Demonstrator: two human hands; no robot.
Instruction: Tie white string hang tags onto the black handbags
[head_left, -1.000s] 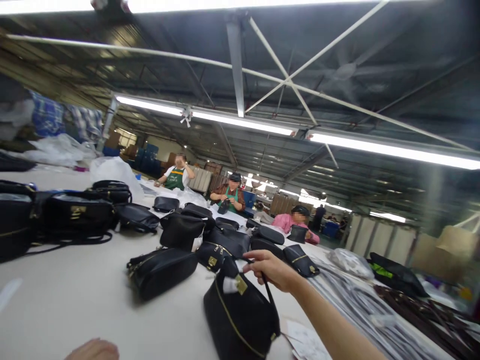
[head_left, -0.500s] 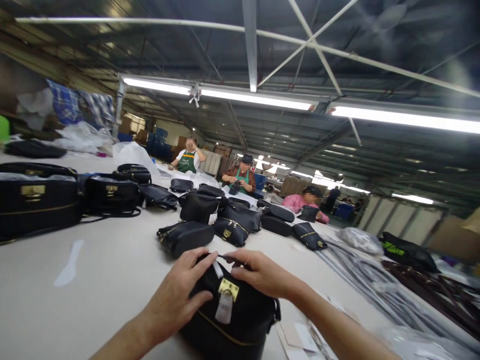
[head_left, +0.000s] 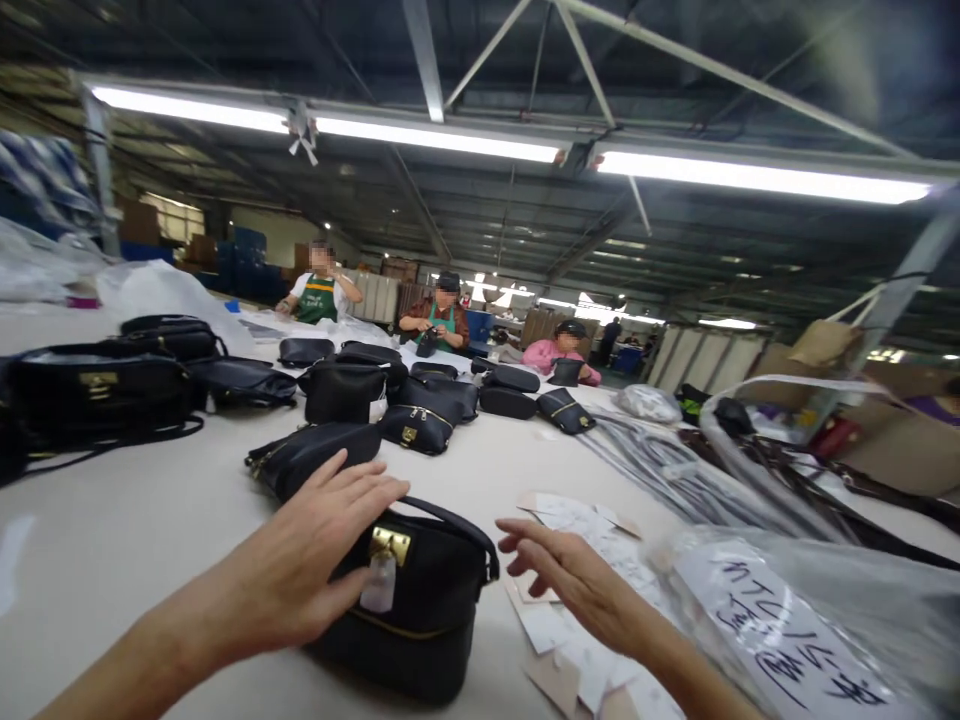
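A small black handbag [head_left: 427, 610] with a gold clasp and a clear tag stands upright on the white table [head_left: 135, 540] right in front of me. My left hand [head_left: 300, 560] rests flat on the bag's left top, fingers spread. My right hand [head_left: 577, 575] hovers open just right of the bag, above loose paper tags [head_left: 570, 515], and holds nothing. The bag's handle [head_left: 457, 525] arches free between the two hands.
Several more black bags [head_left: 337, 400] lie across the table's middle and left. Bundled straps [head_left: 660, 465] and a plastic bag with handwriting [head_left: 787, 620] lie at the right. Three seated people [head_left: 442, 320] work at the table's far end.
My right hand has let go of the bag's handle and moved right over the paper tags. My left hand went from gripping the top to lying flat. The view swung right.
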